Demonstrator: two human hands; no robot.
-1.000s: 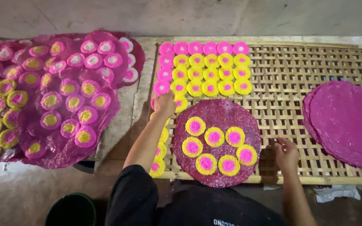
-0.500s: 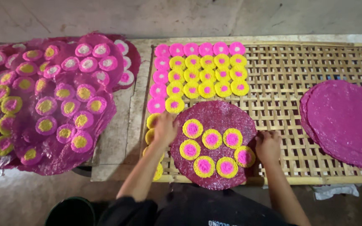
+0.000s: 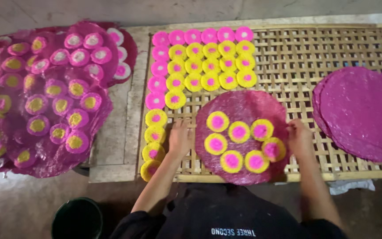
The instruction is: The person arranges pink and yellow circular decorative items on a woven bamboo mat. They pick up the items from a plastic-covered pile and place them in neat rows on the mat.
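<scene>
Fingers of my left hand (image 3: 180, 138) lie flat and slightly spread on the bamboo lattice rack (image 3: 332, 48), their tips touching the left edge of the round magenta sheet (image 3: 244, 104) without gripping anything. On the other side, my right hand (image 3: 298, 136) rests at the sheet's right edge with fingers curled down onto the rim; whether they pinch it I cannot tell. That sheet lies near the front edge of the rack, between my hands, and carries seven yellow discs with pink centres (image 3: 238, 132) in a loose cluster. Just left of my left hand, a column of the same yellow discs (image 3: 154, 135) runs down toward the rack's front edge. Beyond the sheet, rows of pink and yellow discs (image 3: 202, 57) sit in a neat grid. A stack of bare magenta sheets (image 3: 363, 110) lies well to the right. Off the rack to the left, overlapping disc-covered sheets (image 3: 45, 97) are piled up, and a dark bucket (image 3: 77, 219) stands on the floor below.
</scene>
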